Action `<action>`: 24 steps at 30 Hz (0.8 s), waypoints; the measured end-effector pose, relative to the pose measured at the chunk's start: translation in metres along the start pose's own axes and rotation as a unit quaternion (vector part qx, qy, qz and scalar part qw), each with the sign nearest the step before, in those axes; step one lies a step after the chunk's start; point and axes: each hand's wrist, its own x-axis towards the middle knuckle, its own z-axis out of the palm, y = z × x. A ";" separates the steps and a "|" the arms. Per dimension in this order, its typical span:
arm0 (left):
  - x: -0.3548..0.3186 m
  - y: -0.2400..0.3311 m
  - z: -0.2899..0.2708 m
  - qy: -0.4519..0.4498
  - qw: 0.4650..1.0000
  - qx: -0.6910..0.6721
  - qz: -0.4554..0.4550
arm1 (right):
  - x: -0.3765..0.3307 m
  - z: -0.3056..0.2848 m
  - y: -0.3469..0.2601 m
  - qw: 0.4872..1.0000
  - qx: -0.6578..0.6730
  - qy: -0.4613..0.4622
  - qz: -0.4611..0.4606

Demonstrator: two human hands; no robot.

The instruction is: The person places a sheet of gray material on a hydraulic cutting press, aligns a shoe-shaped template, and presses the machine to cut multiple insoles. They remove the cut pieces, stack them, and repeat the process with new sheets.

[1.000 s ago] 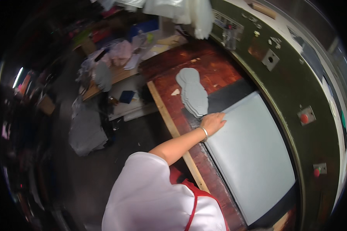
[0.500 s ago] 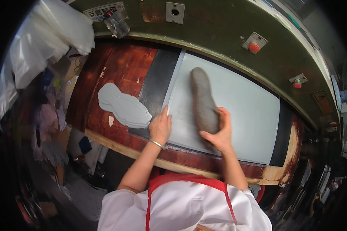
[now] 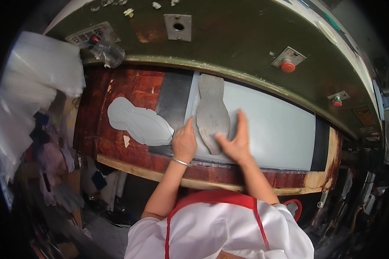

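A grey-brown, sole-shaped cutting die [image 3: 212,113] lies flat at the left end of a pale grey sheet [image 3: 276,129], its long side running away from me. My right hand [image 3: 238,144] is at the die's near right side. Its thumb rests at the die's edge, while the fingers stretch out apart over the sheet. Beside the sheet's left edge is my left hand [image 3: 185,142], its fingers extended and holding nothing visible; a bracelet circles that wrist. Left of it, a stack of grey sole-shaped pieces [image 3: 138,121] lies on the reddish wooden board.
A green machine body [image 3: 233,47] spans the far side, with a red button [image 3: 287,65] and a green-and-red button [image 3: 337,101]. A clear cup [image 3: 110,52] is fixed at its left. Plastic sheeting [image 3: 43,77] hangs at far left. A wooden strip [image 3: 134,171] edges the board.
The die has gone from tilted in my right hand to lying flat, farther left on the sheet. My right fingers have let go and spread. My left hand stays by the sheet's edge.
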 end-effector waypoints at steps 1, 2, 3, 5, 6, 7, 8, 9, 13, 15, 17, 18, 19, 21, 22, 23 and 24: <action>0.013 0.000 -0.001 -0.022 1.000 0.004 -0.015 | 0.019 -0.018 0.017 0.997 0.023 0.058 0.045; 0.020 0.001 -0.004 0.011 1.000 -0.026 0.004 | 0.035 -0.043 0.034 0.990 0.036 0.124 0.058; 0.025 0.002 -0.007 -0.006 0.999 -0.028 -0.034 | 0.055 -0.073 0.052 0.976 0.023 0.196 0.097; 0.026 0.002 -0.015 -0.046 0.993 -0.034 -0.108 | 0.088 -0.146 0.081 0.933 0.016 0.351 0.080; 0.024 0.003 -0.018 -0.061 0.992 -0.036 -0.105 | 0.105 -0.181 0.092 0.889 0.028 0.441 0.122; 0.024 0.003 -0.018 -0.071 0.991 -0.034 -0.104 | 0.118 -0.213 0.100 0.868 -0.091 0.475 0.116; 0.024 0.004 -0.016 -0.095 0.987 -0.025 -0.127 | 0.135 -0.235 0.107 0.846 -0.198 0.488 0.086; 0.027 0.004 -0.012 -0.077 0.994 -0.021 -0.079 | 0.149 -0.249 0.112 0.864 -0.215 0.449 0.077; 0.077 -0.001 0.022 -0.016 0.999 -0.014 -0.031 | 0.172 -0.236 0.131 0.847 -0.205 0.488 0.055; 0.104 -0.003 0.033 0.022 1.000 -0.015 -0.015 | 0.174 -0.228 0.138 0.839 -0.200 0.504 0.039; 0.123 -0.002 0.039 0.011 1.000 0.004 -0.023 | 0.170 -0.227 0.141 0.849 -0.226 0.471 0.074; 0.126 -0.001 0.037 0.013 1.000 0.014 -0.017 | 0.163 -0.229 0.139 0.857 -0.208 0.464 0.081; 0.129 0.000 0.036 0.039 0.999 0.016 0.015 | 0.155 -0.228 0.137 0.870 -0.194 0.445 0.087; 0.125 0.003 0.033 0.016 1.000 0.006 -0.024 | 0.134 -0.221 0.126 0.895 -0.137 0.417 0.087; 0.123 0.004 0.032 0.017 1.000 0.010 -0.024 | 0.118 -0.206 0.119 0.905 -0.094 0.406 0.081; 0.119 0.004 0.032 0.024 0.999 0.007 -0.024 | 0.101 -0.190 0.113 0.915 -0.050 0.396 0.065; 0.118 0.003 0.033 0.032 0.999 0.001 -0.015 | 0.083 -0.166 0.108 0.928 -0.060 0.360 0.070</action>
